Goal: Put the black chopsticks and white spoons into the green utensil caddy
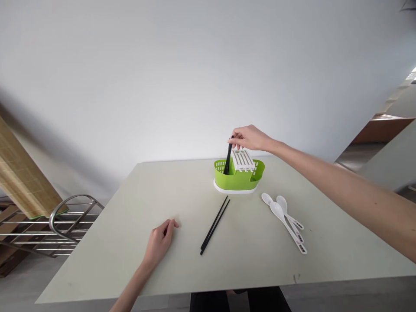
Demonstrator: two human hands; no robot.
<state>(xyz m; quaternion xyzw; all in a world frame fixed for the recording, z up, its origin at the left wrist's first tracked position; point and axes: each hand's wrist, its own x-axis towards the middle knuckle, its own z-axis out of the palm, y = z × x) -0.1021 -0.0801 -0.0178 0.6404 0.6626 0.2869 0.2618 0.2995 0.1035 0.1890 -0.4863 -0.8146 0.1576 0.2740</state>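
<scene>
My right hand pinches the upper ends of some black chopsticks, whose lower ends are inside the left compartment of a green cutlery basket. The basket has a white base and a white slotted rack over its middle. On the table in front of it lie two black chopsticks, side by side and slanted. To their left, my left hand rests on the tabletop with its fingers curled in and nothing visible in them. Three white spoons lie overlapping at the right, below my right forearm.
The pale table reaches to a plain wall behind the basket. Left of the table stands a metal rack with a rolled bamboo mat leaning over it. My legs are under the near edge.
</scene>
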